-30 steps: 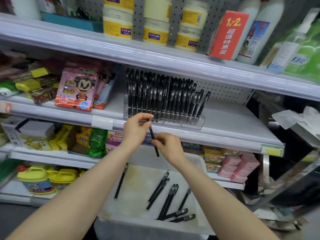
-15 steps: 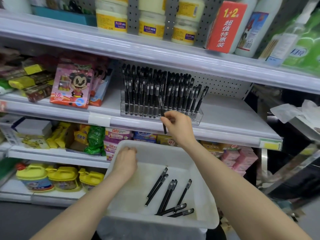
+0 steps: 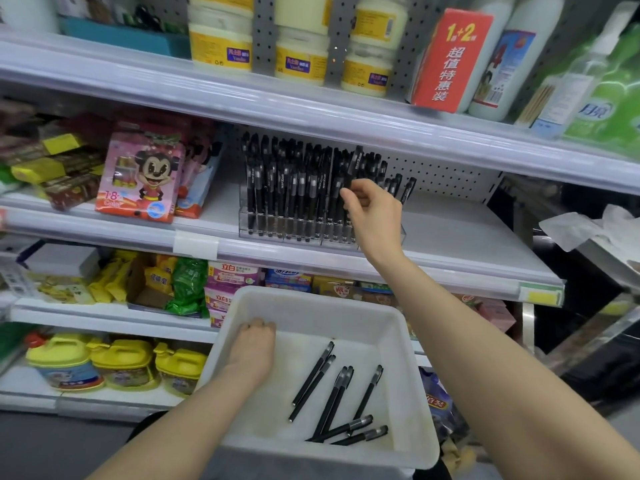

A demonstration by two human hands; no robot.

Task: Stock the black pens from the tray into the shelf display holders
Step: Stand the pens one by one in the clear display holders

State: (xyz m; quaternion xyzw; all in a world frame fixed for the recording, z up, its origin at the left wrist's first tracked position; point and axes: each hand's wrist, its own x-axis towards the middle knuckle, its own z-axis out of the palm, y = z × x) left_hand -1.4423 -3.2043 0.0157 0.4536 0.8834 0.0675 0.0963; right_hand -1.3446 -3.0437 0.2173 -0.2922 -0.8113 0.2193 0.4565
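A clear display holder point(image 3: 277, 233) packed with upright black pens point(image 3: 287, 181) stands on the middle shelf point(image 3: 467, 244). My right hand point(image 3: 372, 216) is at the holder's right part and pinches one black pen point(image 3: 356, 159), which stands upright among the others with its cap on top. Below, a white tray point(image 3: 311, 294) holds several loose black pens point(image 3: 337, 400) on its floor. My left hand point(image 3: 254, 344) reaches into the tray's left side with fingers curled down. What lies under it is hidden.
Pink cartoon-figure packs point(image 3: 142, 174) stand left of the holder. Jars point(image 3: 221, 43) and a red box point(image 3: 450, 60) line the shelf above. Soap packs point(image 3: 232, 275) and yellow-capped tubs point(image 3: 121, 362) fill the lower shelves. A dark cabinet point(image 3: 588, 306) is on the right.
My right hand took the pen from both hands, rose from the shelf edge and brought it upright into the holder's right part. My left hand dropped into the tray's left side.
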